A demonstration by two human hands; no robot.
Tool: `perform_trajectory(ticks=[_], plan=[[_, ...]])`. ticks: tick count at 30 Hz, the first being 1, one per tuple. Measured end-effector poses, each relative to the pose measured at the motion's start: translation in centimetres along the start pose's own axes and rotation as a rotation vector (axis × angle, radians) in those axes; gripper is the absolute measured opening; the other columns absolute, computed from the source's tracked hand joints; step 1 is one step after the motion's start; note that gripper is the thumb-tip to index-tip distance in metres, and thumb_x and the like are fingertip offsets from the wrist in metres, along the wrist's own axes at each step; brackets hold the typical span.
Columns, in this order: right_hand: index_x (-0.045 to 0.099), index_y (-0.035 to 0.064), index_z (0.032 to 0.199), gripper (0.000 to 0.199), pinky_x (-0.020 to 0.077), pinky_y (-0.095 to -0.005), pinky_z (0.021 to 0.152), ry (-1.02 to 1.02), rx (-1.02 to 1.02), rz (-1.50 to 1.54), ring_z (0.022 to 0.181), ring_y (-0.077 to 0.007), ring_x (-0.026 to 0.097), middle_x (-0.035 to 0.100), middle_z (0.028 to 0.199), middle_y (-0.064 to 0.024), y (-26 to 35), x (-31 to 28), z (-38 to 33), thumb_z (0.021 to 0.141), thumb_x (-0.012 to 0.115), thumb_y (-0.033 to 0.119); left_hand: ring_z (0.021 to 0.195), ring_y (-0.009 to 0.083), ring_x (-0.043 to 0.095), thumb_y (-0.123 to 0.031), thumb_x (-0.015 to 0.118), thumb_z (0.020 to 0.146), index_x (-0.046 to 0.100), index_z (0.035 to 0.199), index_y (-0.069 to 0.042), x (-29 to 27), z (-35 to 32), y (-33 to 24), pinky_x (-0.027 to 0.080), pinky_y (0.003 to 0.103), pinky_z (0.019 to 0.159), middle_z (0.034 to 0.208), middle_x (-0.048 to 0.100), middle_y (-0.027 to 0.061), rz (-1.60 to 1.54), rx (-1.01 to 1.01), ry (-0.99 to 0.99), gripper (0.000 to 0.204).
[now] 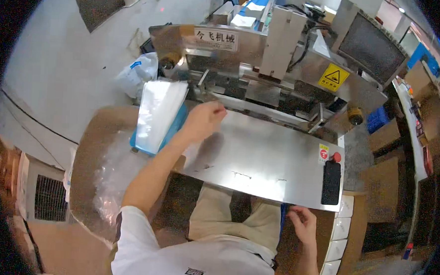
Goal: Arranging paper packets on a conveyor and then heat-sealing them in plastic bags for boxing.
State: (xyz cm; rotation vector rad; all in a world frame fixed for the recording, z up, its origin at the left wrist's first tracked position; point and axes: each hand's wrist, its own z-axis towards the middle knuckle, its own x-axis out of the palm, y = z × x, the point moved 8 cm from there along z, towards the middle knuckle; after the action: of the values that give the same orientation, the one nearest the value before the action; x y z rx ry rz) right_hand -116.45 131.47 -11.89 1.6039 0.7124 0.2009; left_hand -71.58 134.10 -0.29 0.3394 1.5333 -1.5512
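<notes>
My left hand (pixel 207 121) reaches over the left part of a shiny metal work table (pixel 258 162), near the front of a machine (pixel 247 96). Its fingers are curled together; whether anything small is between them, I cannot make out. Left of that forearm, a stack of white, filmy plastic sheets or bags (pixel 157 114) lies on a blue holder (pixel 177 123). My right hand (pixel 303 225) is low at the right, just off the table's front edge and above the white packs. Its thumb and fingers are bent but apart, with nothing visible between them.
A cardboard box (pixel 91 145) of crumpled clear plastic (pixel 121 177) stands at the left. A black phone-like slab (pixel 331 183) and a red push button (pixel 335 157) sit at the table's right end. White packs (pixel 341 228) line a carton below. A monitor (pixel 373 48) rises behind.
</notes>
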Motion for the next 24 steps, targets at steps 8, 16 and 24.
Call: perform_trajectory(ticks=[8, 16, 24], plan=[[0.068, -0.0015, 0.101, 0.017, 0.0513, -0.0291, 0.076, 0.058, -0.15, -0.245, 0.083, -0.0149, 0.065, 0.07, 0.088, -0.0109, 2.7, 1.8, 0.6, 0.088, 0.068, 0.011, 0.109, 0.0426, 0.06, -0.044, 0.047, 0.097, 0.071, 0.104, -0.001, 14.9, 9.2, 1.4, 0.045, 0.045, 0.099, 0.114, 0.065, 0.0241, 0.207, -0.048, 0.515, 0.049], [0.068, -0.002, 0.106, 0.021, 0.0521, -0.0288, 0.079, -0.039, -0.024, -0.056, 0.087, -0.0149, 0.066, 0.071, 0.094, -0.01, -0.7, -1.4, -0.9, 0.09, 0.067, 0.011, 0.109, 0.0371, 0.062, -0.033, 0.059, 0.092, 0.066, 0.112, 0.003, 12.2, 6.5, -2.3, 0.048, 0.042, 0.095, 0.114, 0.065, 0.024, -0.052, 0.116, 0.328, 0.042], [0.067, -0.0023, 0.105, 0.017, 0.0509, -0.0254, 0.077, -0.056, -0.046, 0.036, 0.083, -0.0108, 0.064, 0.071, 0.092, -0.0073, -0.9, -1.4, 0.7, 0.089, 0.065, 0.004, 0.093, 0.0235, 0.068, -0.037, 0.054, 0.095, 0.067, 0.109, 0.005, -20.0, -17.3, 18.0, 0.053, 0.035, 0.082, 0.098, 0.071, 0.0163, -0.235, -0.539, -0.57, 0.046]])
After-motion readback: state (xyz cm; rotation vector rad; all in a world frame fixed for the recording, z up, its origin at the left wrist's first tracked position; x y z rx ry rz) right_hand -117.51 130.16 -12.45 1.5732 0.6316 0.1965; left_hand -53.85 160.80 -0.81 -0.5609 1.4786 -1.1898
